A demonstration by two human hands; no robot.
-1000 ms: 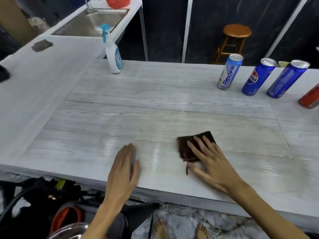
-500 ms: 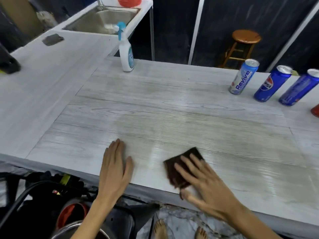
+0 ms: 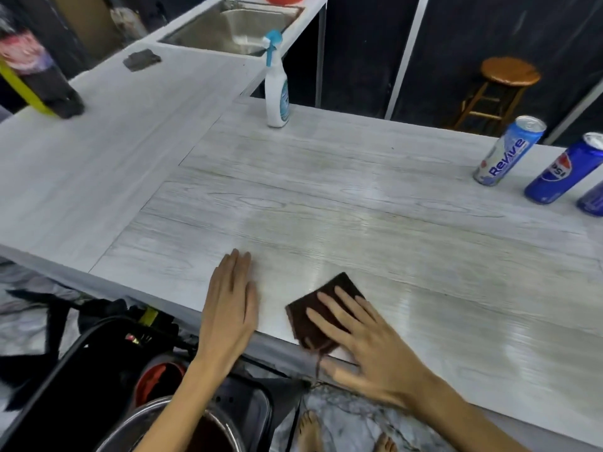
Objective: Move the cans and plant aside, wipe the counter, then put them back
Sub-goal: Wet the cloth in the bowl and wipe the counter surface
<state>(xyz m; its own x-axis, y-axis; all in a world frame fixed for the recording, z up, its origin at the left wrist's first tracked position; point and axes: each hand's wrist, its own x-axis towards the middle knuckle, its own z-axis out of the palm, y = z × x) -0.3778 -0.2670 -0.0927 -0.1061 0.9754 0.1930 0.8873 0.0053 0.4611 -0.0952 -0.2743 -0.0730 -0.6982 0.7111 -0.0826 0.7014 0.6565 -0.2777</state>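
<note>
My right hand [image 3: 365, 340] presses flat on a dark brown cloth [image 3: 318, 316] at the near edge of the pale wood-grain counter [image 3: 326, 207]; the fingers cover much of the cloth. My left hand [image 3: 230, 308] lies flat and open on the counter just left of it, holding nothing. At the far right stand a light blue Revive can [image 3: 507, 151], a blue Pepsi can [image 3: 563, 169] and another blue can [image 3: 592, 200] cut off by the frame edge. A dark pot with a blurred plant [image 3: 39, 76] sits on the side counter at far left.
A white spray bottle [image 3: 276, 89] with a blue trigger stands at the counter's back. Behind it are a steel sink [image 3: 235, 27] and a grey rag [image 3: 141, 59]. A wooden stool [image 3: 502, 89] stands beyond the counter. Bags and a metal bowl [image 3: 169, 425] lie below the near edge.
My right hand has slid the cloth toward me and leftward to the counter's near edge. The view has swung left, so the red can has left the frame and the plant pot has come in.
</note>
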